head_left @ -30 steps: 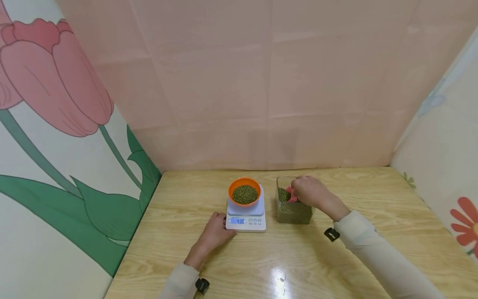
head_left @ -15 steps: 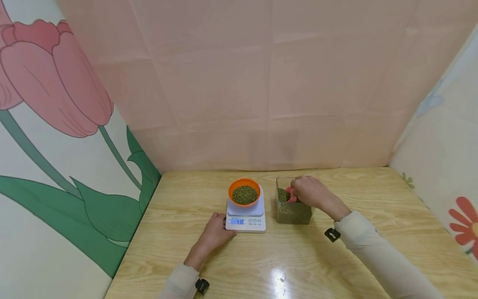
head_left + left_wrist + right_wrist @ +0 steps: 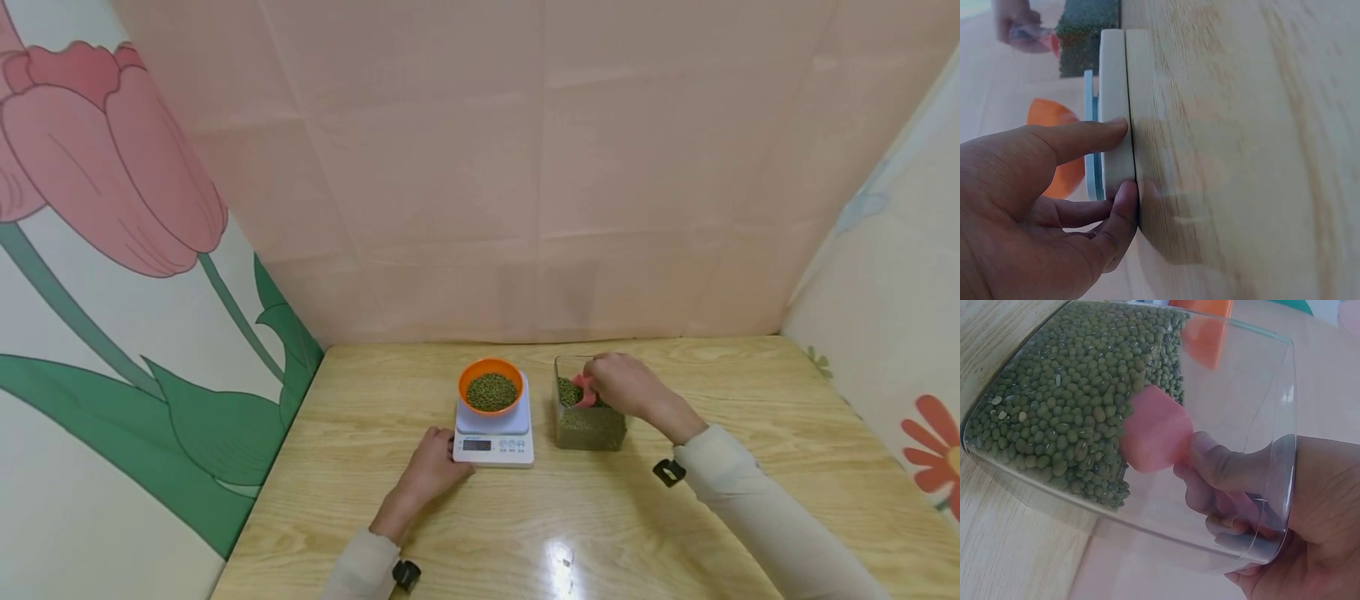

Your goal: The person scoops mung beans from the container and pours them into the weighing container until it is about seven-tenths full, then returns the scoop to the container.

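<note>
My left hand (image 3: 435,463) grips the near left corner of a white kitchen scale (image 3: 517,458); in the left wrist view the thumb lies along its front side and curled fingers touch the adjoining side. An orange bowl (image 3: 467,401) with green mung beans (image 3: 491,392) in it stands on the scale's platform. Inside a clear square container (image 3: 1260,394), my right hand (image 3: 626,385) holds a pink scoop (image 3: 1157,428) by its handle. The scoop's front end is sunk among the mung beans (image 3: 1072,394) there. The scale's display (image 3: 477,446) looks dark.
Scale and container stand side by side on a wood-grain table (image 3: 337,400), a narrow gap between them. A pink sheet (image 3: 450,208) hangs behind the table's back edge. Walls with painted flowers rise at left and right.
The scale's display was lit blue with digits in both earlier frames and now looks dark. Both hands, the scoop and the bowl have kept their places.
</note>
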Demonstrator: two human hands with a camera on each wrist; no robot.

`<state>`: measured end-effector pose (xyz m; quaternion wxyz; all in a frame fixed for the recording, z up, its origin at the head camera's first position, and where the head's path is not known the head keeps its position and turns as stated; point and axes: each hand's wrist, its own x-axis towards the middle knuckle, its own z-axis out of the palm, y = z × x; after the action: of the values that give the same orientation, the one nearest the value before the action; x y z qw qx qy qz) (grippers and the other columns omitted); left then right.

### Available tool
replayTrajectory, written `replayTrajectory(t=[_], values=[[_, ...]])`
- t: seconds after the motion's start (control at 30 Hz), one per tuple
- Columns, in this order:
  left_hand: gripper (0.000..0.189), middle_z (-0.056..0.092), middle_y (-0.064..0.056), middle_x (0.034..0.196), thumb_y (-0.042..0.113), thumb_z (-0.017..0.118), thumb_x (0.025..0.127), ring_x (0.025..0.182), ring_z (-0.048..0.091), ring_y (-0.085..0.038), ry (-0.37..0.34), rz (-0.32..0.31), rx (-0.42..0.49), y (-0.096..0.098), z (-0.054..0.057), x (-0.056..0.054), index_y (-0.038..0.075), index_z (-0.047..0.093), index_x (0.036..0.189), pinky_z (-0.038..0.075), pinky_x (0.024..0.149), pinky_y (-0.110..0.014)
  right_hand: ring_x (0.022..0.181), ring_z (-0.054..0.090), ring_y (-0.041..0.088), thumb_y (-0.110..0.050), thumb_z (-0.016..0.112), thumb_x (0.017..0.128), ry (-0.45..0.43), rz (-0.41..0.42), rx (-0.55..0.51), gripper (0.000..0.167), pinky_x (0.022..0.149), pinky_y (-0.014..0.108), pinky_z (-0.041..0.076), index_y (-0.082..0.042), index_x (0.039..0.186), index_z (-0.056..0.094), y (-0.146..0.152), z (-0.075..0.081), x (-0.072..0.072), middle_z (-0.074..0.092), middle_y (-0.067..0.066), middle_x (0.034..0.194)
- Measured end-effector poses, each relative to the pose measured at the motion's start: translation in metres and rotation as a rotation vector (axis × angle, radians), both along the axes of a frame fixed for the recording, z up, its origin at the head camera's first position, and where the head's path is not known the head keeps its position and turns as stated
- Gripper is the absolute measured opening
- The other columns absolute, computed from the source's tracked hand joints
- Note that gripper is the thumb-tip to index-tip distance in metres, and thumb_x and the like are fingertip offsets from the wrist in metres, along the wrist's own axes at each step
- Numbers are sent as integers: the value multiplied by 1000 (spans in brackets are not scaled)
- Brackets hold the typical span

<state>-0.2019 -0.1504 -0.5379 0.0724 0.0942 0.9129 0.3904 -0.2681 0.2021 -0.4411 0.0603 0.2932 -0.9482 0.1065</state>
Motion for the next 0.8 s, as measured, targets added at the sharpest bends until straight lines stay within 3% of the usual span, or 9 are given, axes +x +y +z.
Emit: replayTrajectory(t=[0.27,0.8], values=[[49,60,-12,112,13,88,85,98,53,-20,14,-10,2,0,-2,-1,-6,68,126,53,87,-38,78,69,21,1,70,96,-2,2,-29,19,72,45,58,-10,80,72,2,-1,-1,74,6,88],[50,62,-13,113,14,89,85,100,53,-21,22,-10,4,-1,-2,-1,-5,69,127,53,90,-41,84,72,24,3,68,98,-49,26,-79,14,75,43,58,-5,90,77,6,3,-3,76,10,93]])
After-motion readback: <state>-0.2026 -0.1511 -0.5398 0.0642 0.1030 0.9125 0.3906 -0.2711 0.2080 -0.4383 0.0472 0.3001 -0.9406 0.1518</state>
